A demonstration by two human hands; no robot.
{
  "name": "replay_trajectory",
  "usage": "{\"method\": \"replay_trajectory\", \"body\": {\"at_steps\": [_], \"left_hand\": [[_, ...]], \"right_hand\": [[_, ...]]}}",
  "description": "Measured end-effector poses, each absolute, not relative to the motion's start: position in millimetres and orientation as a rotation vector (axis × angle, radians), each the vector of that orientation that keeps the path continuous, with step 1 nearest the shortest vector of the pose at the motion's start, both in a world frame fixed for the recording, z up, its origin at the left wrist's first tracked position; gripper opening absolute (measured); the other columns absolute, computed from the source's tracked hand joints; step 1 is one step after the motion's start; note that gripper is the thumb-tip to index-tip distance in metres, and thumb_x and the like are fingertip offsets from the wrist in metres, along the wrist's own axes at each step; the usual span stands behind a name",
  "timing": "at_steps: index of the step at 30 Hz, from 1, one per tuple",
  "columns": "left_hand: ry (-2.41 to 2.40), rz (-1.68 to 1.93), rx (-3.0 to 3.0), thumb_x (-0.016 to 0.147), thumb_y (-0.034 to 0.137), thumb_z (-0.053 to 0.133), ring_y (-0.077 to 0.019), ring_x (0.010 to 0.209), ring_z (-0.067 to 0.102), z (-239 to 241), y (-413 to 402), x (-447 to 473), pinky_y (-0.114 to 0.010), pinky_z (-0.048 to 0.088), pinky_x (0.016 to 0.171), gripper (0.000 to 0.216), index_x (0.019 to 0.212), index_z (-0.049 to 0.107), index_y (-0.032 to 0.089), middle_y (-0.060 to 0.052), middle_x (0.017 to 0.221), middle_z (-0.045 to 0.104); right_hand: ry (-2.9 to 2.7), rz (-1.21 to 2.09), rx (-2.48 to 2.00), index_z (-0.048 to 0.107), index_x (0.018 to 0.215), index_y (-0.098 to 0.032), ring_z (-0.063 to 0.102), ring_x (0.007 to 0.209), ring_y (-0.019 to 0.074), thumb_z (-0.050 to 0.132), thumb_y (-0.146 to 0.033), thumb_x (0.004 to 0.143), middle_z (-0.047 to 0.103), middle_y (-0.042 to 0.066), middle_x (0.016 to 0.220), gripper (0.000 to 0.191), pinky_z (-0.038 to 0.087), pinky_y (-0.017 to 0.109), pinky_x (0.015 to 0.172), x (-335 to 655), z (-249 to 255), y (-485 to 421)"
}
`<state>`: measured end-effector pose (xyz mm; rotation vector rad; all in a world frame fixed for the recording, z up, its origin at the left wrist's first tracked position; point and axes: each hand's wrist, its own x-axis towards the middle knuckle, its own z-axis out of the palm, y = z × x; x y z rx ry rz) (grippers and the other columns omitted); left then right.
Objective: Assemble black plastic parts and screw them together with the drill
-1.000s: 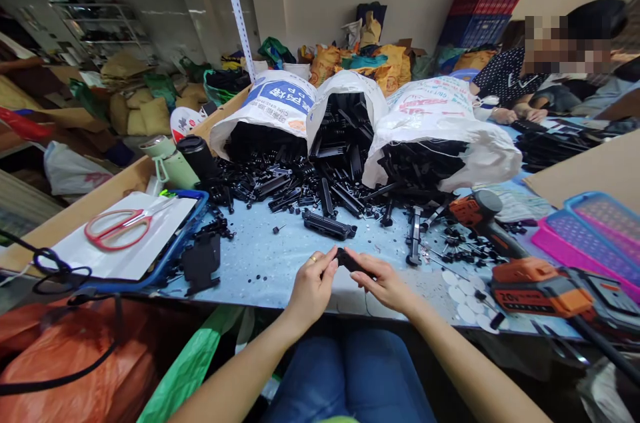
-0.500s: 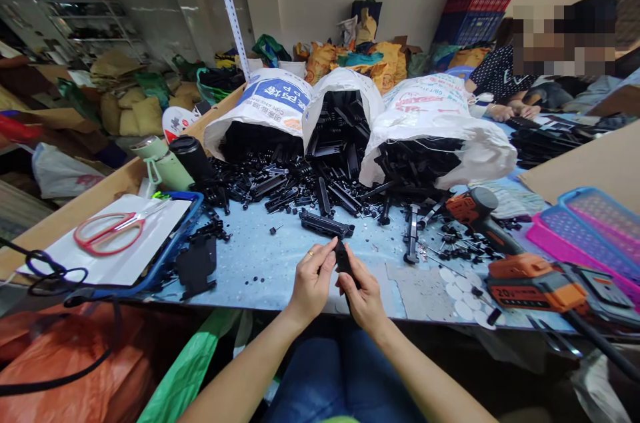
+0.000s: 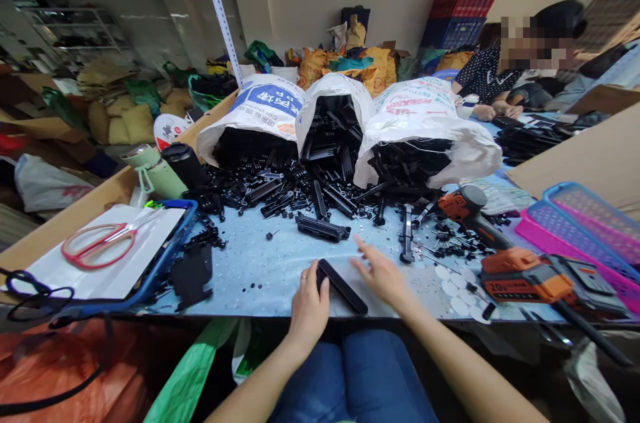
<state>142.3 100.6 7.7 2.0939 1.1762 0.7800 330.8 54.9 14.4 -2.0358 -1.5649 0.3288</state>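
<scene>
At the lower centre of the frame, the left hand [image 3: 309,303] grips the upper end of a long black bar [image 3: 345,288] between thumb and fingers, the bar slanting down to the right by the near edge of the table [image 3: 250,256]. Just right of it, the blurred right hand [image 3: 383,276] has its fingers spread apart. Above, near mid-frame, lies another black part [image 3: 323,228]; an orange-and-black drill [image 3: 525,276] lies at the lower right

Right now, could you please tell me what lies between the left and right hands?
The head view shows a long black bar, held by the left hand.
</scene>
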Motion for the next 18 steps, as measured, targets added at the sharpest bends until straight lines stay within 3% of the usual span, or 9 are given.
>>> {"method": "replay_trajectory", "body": {"at_steps": [2,4,7,12,15,18], "left_hand": [[1.043,0.635,2.454,0.083,0.018,0.045,-0.0288,0.117,0.043,9,101,139,-0.049,0.035,0.095,0.053,0.134,0.034,0.023,-0.013,0.128,0.045],[0.688,0.428,2.750,0.080,0.012,0.046,-0.0266,0.117,0.042,15,107,141,-0.053,0.023,0.102,0.054,0.131,0.037,0.029,-0.008,0.124,0.049],[0.443,0.196,2.916,0.083,0.008,0.041,-0.0223,0.098,0.052,25,116,148,-0.049,0.030,0.096,0.045,0.125,0.045,0.025,-0.007,0.098,0.061],[0.723,0.144,2.895,0.086,0.015,0.042,-0.0261,0.091,0.052,25,118,155,-0.040,0.040,0.078,0.033,0.119,0.049,0.016,-0.012,0.096,0.059],[0.586,0.120,2.804,0.086,0.025,0.048,-0.0246,0.094,0.051,23,119,156,-0.036,0.040,0.078,0.035,0.120,0.046,0.020,-0.010,0.099,0.056],[0.515,0.108,2.746,0.088,0.023,0.043,-0.0223,0.096,0.050,23,122,158,-0.034,0.040,0.080,0.029,0.117,0.048,0.021,-0.007,0.099,0.056]], "right_hand": [[-1.312,-0.006,-2.434,0.023,0.140,-0.019,0.057,0.091,0.0262,0.036,-0.045,0.089,0.058,0.015,0.104,0.059,0.046,0.039,0.074,372,20,63],[-1.080,-0.144,-2.714,0.020,0.140,-0.014,0.057,0.093,0.0299,0.040,-0.042,0.087,0.059,0.018,0.101,0.063,0.045,0.041,0.073,406,22,71],[-1.052,-0.080,-2.858,0.018,0.139,-0.009,0.060,0.084,0.0291,0.044,-0.036,0.085,0.061,0.017,0.092,0.065,0.044,0.039,0.069,434,20,74],[-1.610,-0.177,-2.462,0.047,0.116,-0.012,0.055,0.094,0.0252,0.046,-0.027,0.082,0.057,0.014,0.099,0.037,0.041,0.032,0.076,422,24,36],[-2.146,0.179,-2.042,0.050,0.106,-0.019,0.057,0.081,0.0170,0.042,-0.027,0.087,0.058,0.007,0.095,0.023,0.040,0.025,0.067,394,29,6],[-2.483,0.348,-1.838,0.051,0.098,-0.022,0.058,0.067,0.0147,0.039,-0.041,0.090,0.059,0.003,0.084,0.024,0.036,0.024,0.056,366,30,-8]]}}
